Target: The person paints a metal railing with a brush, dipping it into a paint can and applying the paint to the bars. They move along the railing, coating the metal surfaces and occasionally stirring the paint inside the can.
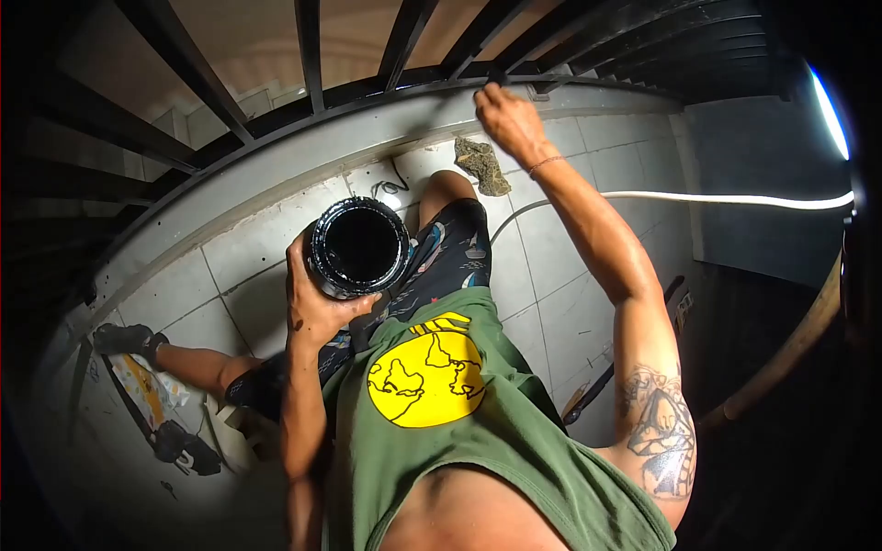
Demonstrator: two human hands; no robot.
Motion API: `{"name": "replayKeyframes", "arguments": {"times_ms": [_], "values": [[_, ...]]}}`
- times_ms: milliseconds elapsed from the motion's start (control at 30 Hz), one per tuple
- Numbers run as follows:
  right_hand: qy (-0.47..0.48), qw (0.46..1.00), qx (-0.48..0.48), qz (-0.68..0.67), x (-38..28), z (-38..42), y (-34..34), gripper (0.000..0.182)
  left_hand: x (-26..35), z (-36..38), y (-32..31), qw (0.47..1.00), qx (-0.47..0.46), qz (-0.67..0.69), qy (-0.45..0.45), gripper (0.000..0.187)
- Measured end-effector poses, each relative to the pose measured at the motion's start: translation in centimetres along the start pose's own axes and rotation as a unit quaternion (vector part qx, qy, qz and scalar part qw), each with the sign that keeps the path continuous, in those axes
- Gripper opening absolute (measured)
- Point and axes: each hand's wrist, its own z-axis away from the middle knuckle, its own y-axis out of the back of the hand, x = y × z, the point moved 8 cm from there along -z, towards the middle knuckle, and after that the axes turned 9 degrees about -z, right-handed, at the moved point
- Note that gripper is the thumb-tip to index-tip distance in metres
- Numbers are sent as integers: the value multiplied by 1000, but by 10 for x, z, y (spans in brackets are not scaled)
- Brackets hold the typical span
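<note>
My left hand (317, 303) is wrapped around the side of an open can of black paint (320, 248), its rim streaked and smeared. The dark inside of the can faces up towards me, over my lap. Up at the black metal railing (358, 89), my right hand (508, 119) is closed, with its fingertips against the bottom rail. A small dark thing shows at those fingers, but I cannot make out what it is against the black metal. Below the right hand, a crumpled grey-brown rag (482, 167) lies on the tiles.
A white hose or cable (726, 196) crosses the tiled floor (542, 248) on the right. A low ledge (220, 197) runs under the railing. Near my foot at left lie stained paper (147, 390) and dark scraps (184, 447). A bright tube light (830, 112) is at far right.
</note>
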Motion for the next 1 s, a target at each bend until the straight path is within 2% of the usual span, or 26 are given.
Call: {"name": "replayKeyframes", "arguments": {"times_ms": [133, 167, 233, 267, 300, 367, 400, 433, 500, 567, 600, 667, 767, 833, 900, 967, 1000], "values": [[-46, 975, 218, -7, 39, -14, 93, 11, -2, 2, -1, 999, -11, -19, 23, 99], [-38, 960, 278, 6, 36, -15, 123, 17, -2, 1, -1, 999, -8, -29, 32, 99], [50, 902, 413, 113, 20, -10, 168, 30, -3, 1, -1, 999, -8, -24, 37, 99], [30, 904, 408, 125, 3, -11, 192, 10, -4, 1, -1, 999, -7, -21, 34, 99], [55, 885, 443, 136, 15, -8, 179, 34, -5, 1, -1, 999, -8, -20, 29, 99], [10, 943, 301, 142, 20, -12, 136, 30, -4, 3, -1, 999, -12, -29, 34, 99], [17, 956, 252, 150, 20, -11, 101, 7, -2, 2, -1, 999, -7, -33, 35, 99], [28, 963, 198, 180, 20, -9, 64, 8, -1, 1, 0, 999, -6, -35, 34, 99], [40, 979, 156, 122, 15, -2, 16, 11, 2, 2, 4, 999, -3, -34, 36, 100], [-33, 992, 120, -13, 17, -1, -10, 10, 2, 6, 9, 998, 3, -59, 31, 99], [-32, 992, 121, -16, 10, 0, -8, 10, -1, 8, 12, 997, 12, -68, 35, 99], [-122, 967, 176, -138, 16, 5, 7, 21, 1, 5, 15, 996, 24, -80, 35, 98], [-153, 972, 138, -113, 34, 4, 10, 22, 3, 4, 18, 994, 18, -93, 48, 99], [-149, 956, 212, -136, 52, 9, 35, 21, 2, 1, 17, 996, 17, -54, 66, 99], [-79, 926, 360, -86, 36, 25, 68, 18, 8, 0, 17, 997, 21, -56, 47, 99], [-144, 872, 450, -128, 27, 48, 82, 19, 12, -4, 17, 997, 30, -59, 32, 98], [-237, 848, 448, -158, 32, 60, 83, 16, 14, -3, 18, 995, 27, -84, 36, 98]]}}
